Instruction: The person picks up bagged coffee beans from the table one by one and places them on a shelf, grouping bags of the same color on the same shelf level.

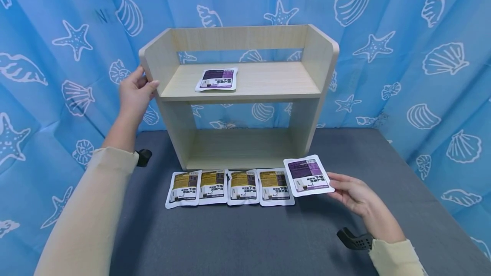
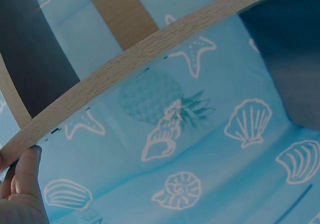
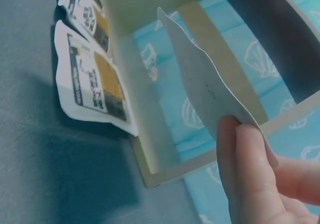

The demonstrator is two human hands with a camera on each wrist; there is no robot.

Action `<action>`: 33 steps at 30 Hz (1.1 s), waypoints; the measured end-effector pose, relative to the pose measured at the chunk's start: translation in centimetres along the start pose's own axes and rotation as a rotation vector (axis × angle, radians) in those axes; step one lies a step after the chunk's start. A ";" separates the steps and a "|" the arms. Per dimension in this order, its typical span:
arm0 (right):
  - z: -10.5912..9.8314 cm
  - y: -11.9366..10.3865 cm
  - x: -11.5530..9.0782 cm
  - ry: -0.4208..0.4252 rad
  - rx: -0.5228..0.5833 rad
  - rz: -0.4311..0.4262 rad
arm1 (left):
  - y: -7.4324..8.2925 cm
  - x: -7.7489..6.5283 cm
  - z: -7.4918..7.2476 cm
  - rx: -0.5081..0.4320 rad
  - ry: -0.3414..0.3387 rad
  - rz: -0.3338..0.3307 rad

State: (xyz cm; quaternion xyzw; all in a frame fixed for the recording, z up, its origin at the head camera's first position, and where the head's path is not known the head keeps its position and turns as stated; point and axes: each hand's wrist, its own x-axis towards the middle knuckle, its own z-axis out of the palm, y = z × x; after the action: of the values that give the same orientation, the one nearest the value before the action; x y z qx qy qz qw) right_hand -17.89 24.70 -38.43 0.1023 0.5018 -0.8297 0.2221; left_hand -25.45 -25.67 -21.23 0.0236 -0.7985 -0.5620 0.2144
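Observation:
In the head view my right hand (image 1: 354, 195) pinches the right edge of a white packet (image 1: 308, 174) with a purple label, held above the table. Its plain white back shows in the right wrist view, the fingers (image 3: 250, 159) bent against it. My left hand (image 1: 135, 90) grips the front edge of the left side panel of a light wooden two-tier shelf (image 1: 241, 97). Another purple-labelled packet (image 1: 218, 79) lies on the left part of the upper board. Several packets with golden-brown labels (image 1: 245, 186) lie in a row on the table before the shelf.
The shelf stands at the back of a dark grey table (image 1: 245, 242). A blue curtain (image 1: 383, 24) with white shell and starfish prints hangs behind and at both sides. Black straps (image 1: 354, 240) sit on the wrists.

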 end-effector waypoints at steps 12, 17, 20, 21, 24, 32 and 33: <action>1.6 -1.0 -0.7 -0.006 -0.034 -0.039 | 0.2 0.0 0.1 0.009 -0.005 0.014; 2.1 -1.6 -1.1 -0.041 -0.045 -0.057 | 0.2 -0.1 0.2 0.008 -0.007 0.019; 2.5 -2.0 -1.3 -0.050 -0.057 -0.063 | 0.2 -0.2 0.2 0.012 -0.007 0.018; 2.6 -2.1 -1.4 -0.051 -0.061 -0.065 | 0.2 -0.2 0.2 0.016 -0.007 0.018; 3.1 -2.5 -1.6 -0.051 -0.072 -0.072 | 0.2 -0.2 0.1 0.012 -0.006 0.012; 3.9 -3.5 -1.9 -0.093 -0.095 -0.108 | 0.1 -0.1 0.0 0.023 -0.003 0.008; 3.9 -3.6 -2.0 -0.097 -0.096 -0.110 | 0.1 0.0 0.0 0.026 -0.003 0.008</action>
State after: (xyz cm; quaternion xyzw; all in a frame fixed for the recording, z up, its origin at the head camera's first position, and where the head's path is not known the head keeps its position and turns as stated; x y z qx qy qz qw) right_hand -17.65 23.19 -32.98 0.0236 0.5346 -0.8195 0.2050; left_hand -25.39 -25.67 -21.16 0.0223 -0.8060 -0.5510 0.2152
